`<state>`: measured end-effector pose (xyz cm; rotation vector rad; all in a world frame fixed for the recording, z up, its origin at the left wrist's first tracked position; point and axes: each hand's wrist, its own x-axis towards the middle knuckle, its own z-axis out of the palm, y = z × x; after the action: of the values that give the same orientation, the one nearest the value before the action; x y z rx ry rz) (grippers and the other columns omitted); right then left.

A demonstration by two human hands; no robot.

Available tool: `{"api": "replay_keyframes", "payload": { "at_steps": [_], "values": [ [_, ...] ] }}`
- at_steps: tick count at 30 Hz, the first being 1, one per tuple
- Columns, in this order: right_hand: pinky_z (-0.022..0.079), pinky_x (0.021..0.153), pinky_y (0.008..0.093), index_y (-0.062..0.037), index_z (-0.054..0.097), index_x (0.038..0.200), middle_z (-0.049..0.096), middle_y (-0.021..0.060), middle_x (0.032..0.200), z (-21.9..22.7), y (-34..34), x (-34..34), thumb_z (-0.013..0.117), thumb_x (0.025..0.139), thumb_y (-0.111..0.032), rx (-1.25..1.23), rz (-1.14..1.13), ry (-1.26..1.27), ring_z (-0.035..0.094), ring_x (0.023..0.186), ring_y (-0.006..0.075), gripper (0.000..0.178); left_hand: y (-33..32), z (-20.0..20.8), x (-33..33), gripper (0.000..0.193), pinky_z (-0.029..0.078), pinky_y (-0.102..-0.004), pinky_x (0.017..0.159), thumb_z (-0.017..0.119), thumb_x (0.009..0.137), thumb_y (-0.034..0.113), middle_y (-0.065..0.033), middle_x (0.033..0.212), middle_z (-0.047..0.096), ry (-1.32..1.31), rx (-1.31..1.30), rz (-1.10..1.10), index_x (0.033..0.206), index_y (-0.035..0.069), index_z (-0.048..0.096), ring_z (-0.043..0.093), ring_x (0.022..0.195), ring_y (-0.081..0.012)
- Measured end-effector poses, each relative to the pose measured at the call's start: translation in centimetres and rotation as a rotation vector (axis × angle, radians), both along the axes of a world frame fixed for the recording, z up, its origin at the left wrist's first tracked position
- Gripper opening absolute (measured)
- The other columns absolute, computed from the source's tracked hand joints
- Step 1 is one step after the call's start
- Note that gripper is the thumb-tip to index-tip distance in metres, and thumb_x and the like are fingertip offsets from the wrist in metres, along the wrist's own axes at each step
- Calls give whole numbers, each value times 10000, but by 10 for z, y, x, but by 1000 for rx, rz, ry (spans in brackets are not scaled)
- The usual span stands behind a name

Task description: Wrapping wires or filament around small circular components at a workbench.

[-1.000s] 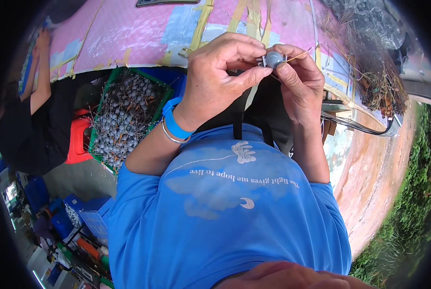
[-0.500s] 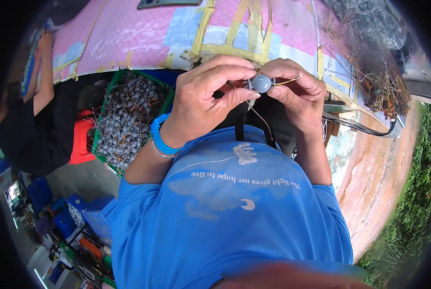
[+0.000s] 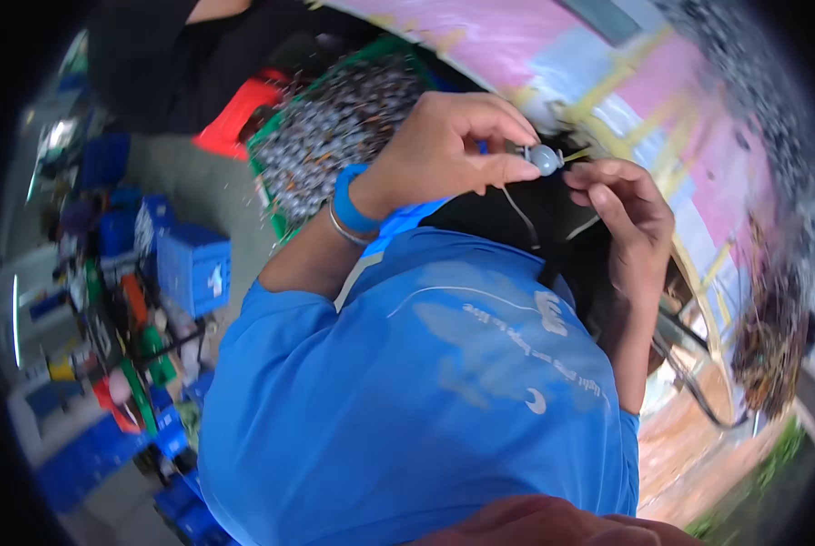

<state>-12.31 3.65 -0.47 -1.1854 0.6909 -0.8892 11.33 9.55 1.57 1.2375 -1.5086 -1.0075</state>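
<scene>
A small glossy grey ball (image 3: 545, 160) with thin wires is pinched between the thumb and fingers of my left hand (image 3: 457, 146), in front of my chest. A pale wire (image 3: 522, 217) hangs below that hand. On the ball's other side a short yellow wire (image 3: 576, 156) sticks out toward my right hand (image 3: 627, 205). My right fingers are curled together just beside the ball, apart from it. Blur hides whether they hold the wire's end. My left wrist wears a blue band and a bangle.
A green crate (image 3: 263, 146) full of grey balls with wires stands left of my hands, by a red stool (image 3: 234, 118). The pink, taped worktable (image 3: 562, 55) lies beyond. Brown wire bundles (image 3: 767, 355) sit at right. Blue bins (image 3: 193, 268) stand lower left. A person in black (image 3: 143, 64) is at upper left.
The whole view has turned, with the crate and bins shifting right or upward. My right fingers have drawn slightly away from the ball, which stays in my left hand.
</scene>
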Motion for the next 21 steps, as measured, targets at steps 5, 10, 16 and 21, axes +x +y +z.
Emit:
{"api": "replay_keyframes", "payload": {
  "at_steps": [5, 10, 16, 21],
  "values": [
    [492, 781, 324, 64, 587, 978, 628, 138, 869, 33, 3, 1, 564, 884, -8, -315, 243, -238, 612, 773, 219, 120, 82, 11, 140, 301, 547, -223, 603, 752, 834, 116, -90, 1010, 698, -252, 414, 490, 1104, 6, 678, 670, 751, -103],
    [490, 590, 319, 6, 606, 876, 521, 76, 711, 96, 14, -17, 665, 765, 55, -40, 406, -922, 511, 604, 191, 135, 140, 11, 204, 389, 565, -270, 709, 746, 847, 155, -74, 1078, 700, -569, 483, 845, 1193, 9, 646, 683, 879, -144],
    [482, 626, 186, 120, 573, 911, 556, 134, 739, 159, 68, -12, 431, 902, 166, 241, 201, -1498, 580, 653, 130, 150, 46, -12, 153, 290, 562, -272, 772, 691, 892, 101, -75, 1074, 707, -296, 66, 644, 1164, 2, 668, 682, 935, -149],
    [474, 579, 236, 65, 605, 893, 564, 111, 709, 153, 38, -36, 519, 840, 141, -218, 145, -1390, 571, 619, 150, 126, -68, 10, 42, 265, 549, -284, 811, 646, 889, 30, -78, 1093, 692, -343, -191, 213, 1151, -14, 650, 674, 962, -177]
  ]
}}
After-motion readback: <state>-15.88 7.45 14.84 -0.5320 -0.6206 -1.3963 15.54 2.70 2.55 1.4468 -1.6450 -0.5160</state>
